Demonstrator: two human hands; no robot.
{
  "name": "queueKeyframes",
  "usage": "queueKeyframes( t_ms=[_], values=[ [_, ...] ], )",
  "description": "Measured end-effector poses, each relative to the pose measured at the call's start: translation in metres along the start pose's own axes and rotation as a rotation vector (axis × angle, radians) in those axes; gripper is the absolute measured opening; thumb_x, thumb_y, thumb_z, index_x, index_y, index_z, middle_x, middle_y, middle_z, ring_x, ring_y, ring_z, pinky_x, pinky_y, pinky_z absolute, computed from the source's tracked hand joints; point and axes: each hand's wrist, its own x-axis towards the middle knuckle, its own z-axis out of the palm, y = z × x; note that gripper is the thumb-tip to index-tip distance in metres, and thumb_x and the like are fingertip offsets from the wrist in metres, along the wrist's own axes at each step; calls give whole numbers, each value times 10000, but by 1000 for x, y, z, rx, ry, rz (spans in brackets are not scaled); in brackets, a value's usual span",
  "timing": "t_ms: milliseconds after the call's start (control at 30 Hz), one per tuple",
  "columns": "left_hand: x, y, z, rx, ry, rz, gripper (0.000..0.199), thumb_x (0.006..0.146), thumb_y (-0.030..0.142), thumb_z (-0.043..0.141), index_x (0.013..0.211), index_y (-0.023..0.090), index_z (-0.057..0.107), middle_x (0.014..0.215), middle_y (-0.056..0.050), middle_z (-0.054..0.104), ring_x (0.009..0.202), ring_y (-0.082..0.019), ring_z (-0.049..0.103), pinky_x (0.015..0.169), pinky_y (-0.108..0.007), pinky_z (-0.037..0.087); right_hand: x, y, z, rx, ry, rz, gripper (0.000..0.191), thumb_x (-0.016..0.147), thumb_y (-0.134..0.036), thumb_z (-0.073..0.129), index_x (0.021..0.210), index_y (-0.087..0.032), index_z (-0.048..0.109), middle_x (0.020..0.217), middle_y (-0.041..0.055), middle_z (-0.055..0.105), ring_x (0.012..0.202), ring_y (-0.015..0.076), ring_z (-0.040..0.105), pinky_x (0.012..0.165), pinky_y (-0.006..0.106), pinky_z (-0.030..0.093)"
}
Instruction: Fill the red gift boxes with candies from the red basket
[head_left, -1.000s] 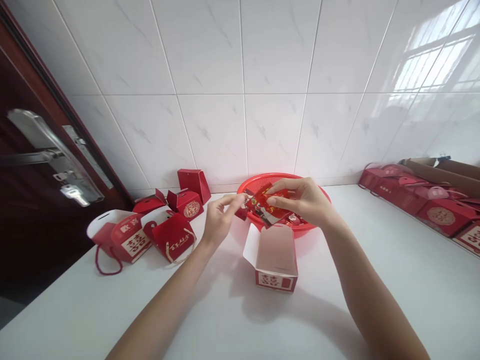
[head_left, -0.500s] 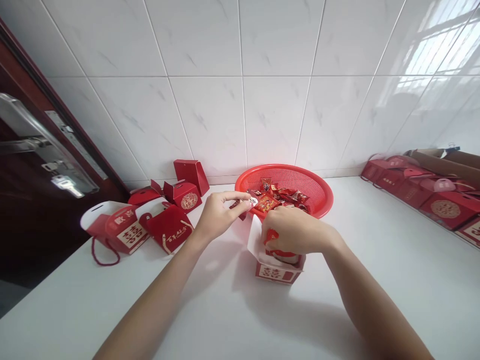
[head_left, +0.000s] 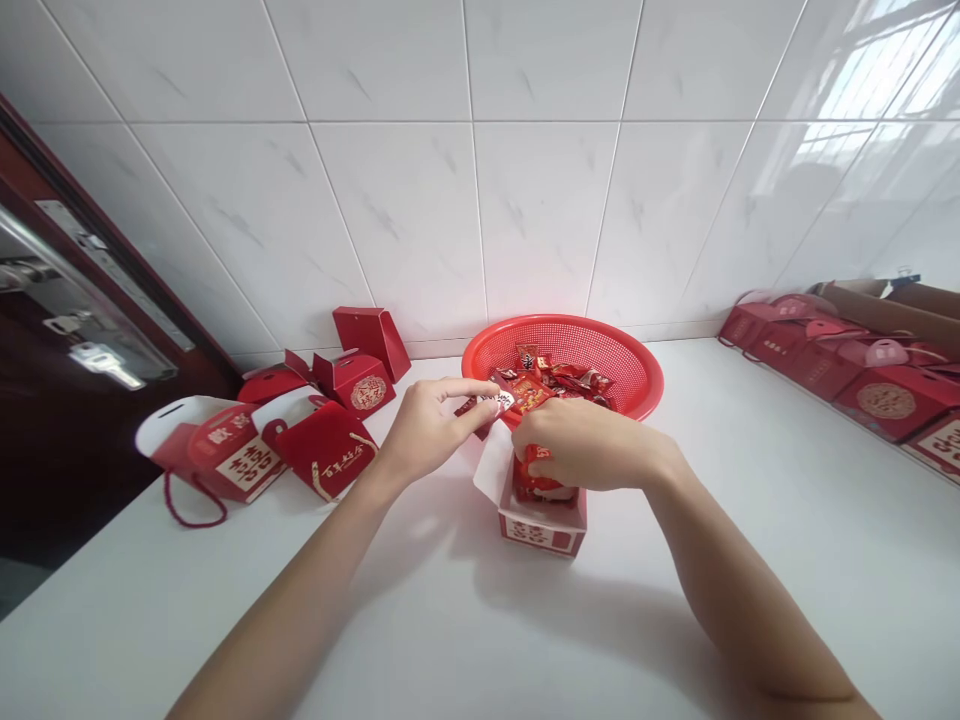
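In front of me a small red and white gift box (head_left: 538,535) stands with its top open and a white flap folded out to the left. My right hand (head_left: 581,443) reaches into its opening, fingers closed on a red candy packet (head_left: 531,462). Part of that packet is hidden by the fingers. Just left of the box, my left hand (head_left: 429,425) pinches a wrapped candy (head_left: 496,402), dark red with a white printed patch, between thumb and fingertips. Directly behind both hands is a red perforated plastic basket (head_left: 651,390) containing several red wrapped candies (head_left: 559,378).
Several red gift boxes (head_left: 330,450), some with lids up, stand at the left near a dark door with keys (head_left: 105,362). More red boxes (head_left: 877,400) line the right side beside a cardboard carton (head_left: 862,300). A tiled wall (head_left: 420,220) rises behind the table.
My right hand has turned and shifted slightly left over the box, showing more of the red packet. My left hand keeps its pinch on the candy. The whole view has shifted a little.
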Motion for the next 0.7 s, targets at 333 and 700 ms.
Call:
queueKeyframes(
  t_ms=[333,700],
  values=[
    [-11,8,-6,-58,-116,96,291,904,398,672,1084,199,787,1102,-70,788,967,-245,735,833,-346,622,-21,12,-20,179,34,-73,236,875,-98,519,977,-205,703,865,16,698,757,163,558,665,276,366],
    [-26,18,9,205,-550,175,152,937,243,625,1053,253,723,973,8,768,879,-198,692,852,-343,536,-36,15,-27,233,-131,-40,273,911,-101,549,1080,-226,723,943,11,729,758,150,598,591,257,391]
  ],
)
